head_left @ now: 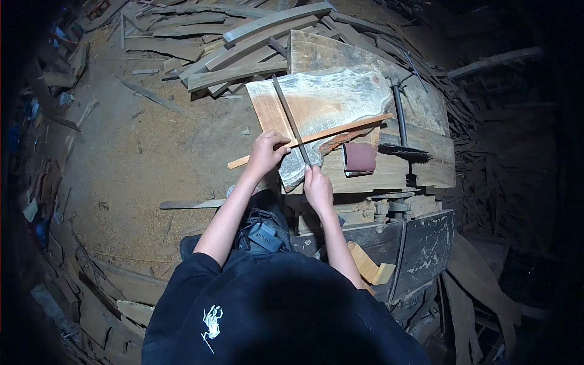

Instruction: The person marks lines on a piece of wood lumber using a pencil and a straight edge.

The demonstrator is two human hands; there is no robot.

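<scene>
A rough-edged wood slab with a pale, dark-stained face lies on the plank-topped workbench. Across it runs a thin straight wooden strip, its left end sticking out past the slab. My left hand is closed on this strip near the slab's left edge. A long, narrow dark bar crosses over the strip at a steep angle. Its near end is pinched in my right hand, at the slab's near edge. Fine detail on the bar is too small to tell.
On the workbench are folded reddish-brown sandpaper, a dark-bristled brush and a dark metal clamp. Wooden boards are piled beyond it. A wood block sits below the bench top. Scrap covers the dark right side.
</scene>
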